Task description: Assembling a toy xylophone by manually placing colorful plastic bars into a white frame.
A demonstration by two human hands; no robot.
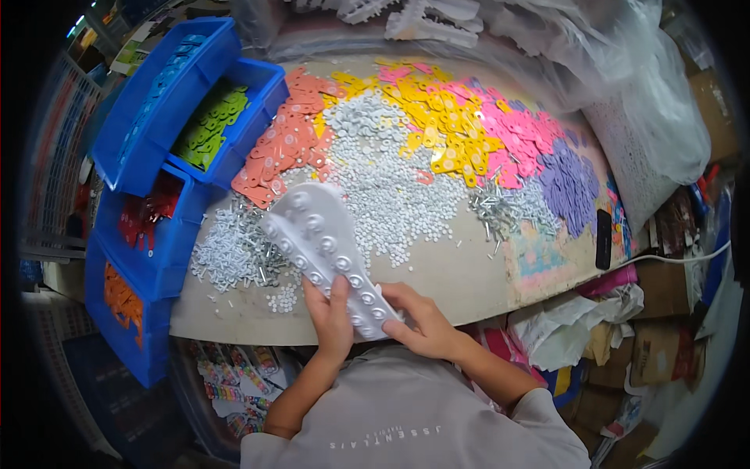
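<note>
Above the front edge of the table I hold a long white moulded plastic piece (pixel 316 234) with rows of round bumps along it. It is tilted, its wider end pointing away from me over the piles. My left hand (pixel 332 316) grips its left side near the lower end, thumb on top. On the other side, my right hand (pixel 422 322) is closed on the lower right corner. Just beyond the piece lie many small white round parts (pixel 398 203). A heap of white and metal pins (pixel 234 248) lies to its left.
Heaps of flat coral pieces (pixel 281 152), yellow pieces (pixel 445 117), pink pieces (pixel 519 141) and purple pieces (pixel 570 187) cover the far table. More pins (pixel 512 209) lie at right, near a black oblong object (pixel 603 238). Blue bins (pixel 164 266) stand left; a large plastic bag (pixel 637 148) stands right.
</note>
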